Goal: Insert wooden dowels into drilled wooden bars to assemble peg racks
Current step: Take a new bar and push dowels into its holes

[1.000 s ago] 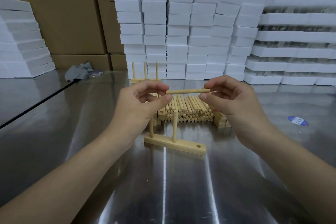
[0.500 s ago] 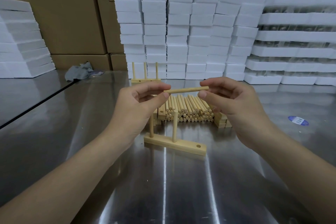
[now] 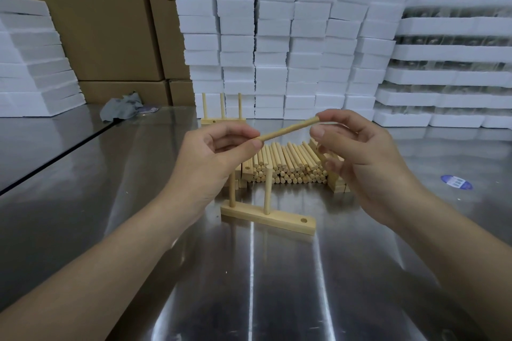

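We pinched 1 pale round wooden dowel (image 3: 288, 128) w/ left hand (image 3: 210, 159) & right hand (image 3: 363, 159). Under them, pale flat wooden bar (image 3: 282, 221) had 2 pegs (image 3: 267, 188) in, 1 hole (image 3: 304, 220) empty.

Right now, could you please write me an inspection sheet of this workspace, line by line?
Surface: shiny steel table, dark seam at left.
Job's things: one dowel held in air, tilted; bar with two upright dowels, right hole empty; dowel pile behind; finished rack farther back.
Clutter: grey rag; blue sticker.
Hands: left hand and right hand pinch the dowel's ends.
Cables: nothing seen.
Surroundings: foam blocks, cardboard boxes.
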Motion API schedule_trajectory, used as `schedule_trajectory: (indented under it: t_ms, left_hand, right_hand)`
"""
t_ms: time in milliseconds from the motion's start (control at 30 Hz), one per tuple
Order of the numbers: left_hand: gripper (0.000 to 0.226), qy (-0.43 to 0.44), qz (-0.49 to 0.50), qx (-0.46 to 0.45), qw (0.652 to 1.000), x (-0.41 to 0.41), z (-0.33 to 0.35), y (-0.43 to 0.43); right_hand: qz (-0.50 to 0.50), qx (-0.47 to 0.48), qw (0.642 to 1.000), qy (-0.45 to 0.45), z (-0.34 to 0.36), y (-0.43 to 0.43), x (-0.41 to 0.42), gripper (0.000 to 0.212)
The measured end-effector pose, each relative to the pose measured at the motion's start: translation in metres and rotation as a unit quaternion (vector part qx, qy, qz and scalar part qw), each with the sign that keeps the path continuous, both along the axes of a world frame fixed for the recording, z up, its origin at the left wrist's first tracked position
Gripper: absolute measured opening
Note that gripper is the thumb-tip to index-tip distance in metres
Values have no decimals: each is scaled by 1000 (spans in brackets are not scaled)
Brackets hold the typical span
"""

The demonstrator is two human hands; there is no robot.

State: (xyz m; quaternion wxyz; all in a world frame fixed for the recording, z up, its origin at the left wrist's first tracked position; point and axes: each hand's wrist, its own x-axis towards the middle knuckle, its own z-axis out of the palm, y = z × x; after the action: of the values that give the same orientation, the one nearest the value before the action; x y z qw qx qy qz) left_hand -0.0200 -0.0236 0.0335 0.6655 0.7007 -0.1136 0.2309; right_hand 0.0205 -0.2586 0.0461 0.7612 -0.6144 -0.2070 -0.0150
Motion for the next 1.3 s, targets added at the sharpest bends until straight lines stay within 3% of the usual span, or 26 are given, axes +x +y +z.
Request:
schedule_trajectory:
  t_ms: [133, 267, 467, 600, 733, 833, 1000, 1300]
  left_hand:
    - [13, -1, -42, 23, 999, -3, 1, -1]
    - [13, 1, -65, 52, 997, -3, -2, -4]
    - [16, 38, -51, 57, 996, -1, -8, -9]
    - [16, 79, -51, 29, 995, 2, -16, -11]
    - [21, 106, -70, -6, 992, 2, -18, -14]
    - [19, 93, -35, -13, 995, 3, -21, -17]
    - [13, 73, -10, -34, 997, 5, -28, -21]
    - [14, 67, -12, -35, 997, 3, -28, -24]
  right_hand:
    - [60, 46, 995, 57, -2, 2, -1, 49]
    - [73, 41, 993, 88, -6, 7, -1, 33]
    - [-31, -64, 997, -6, -8, 11, -2, 22]
    - [-54, -63, 996, -31, -7, 14, -3, 26]
    - [30, 24, 998, 51, -10, 20, -4, 21]
    - [128, 49, 987, 82, -12, 20, -6, 38]
    - [123, -27, 991, 55, -23, 25, -5, 26]
    - [138, -30, 989, 54, -26, 27, -6, 21]
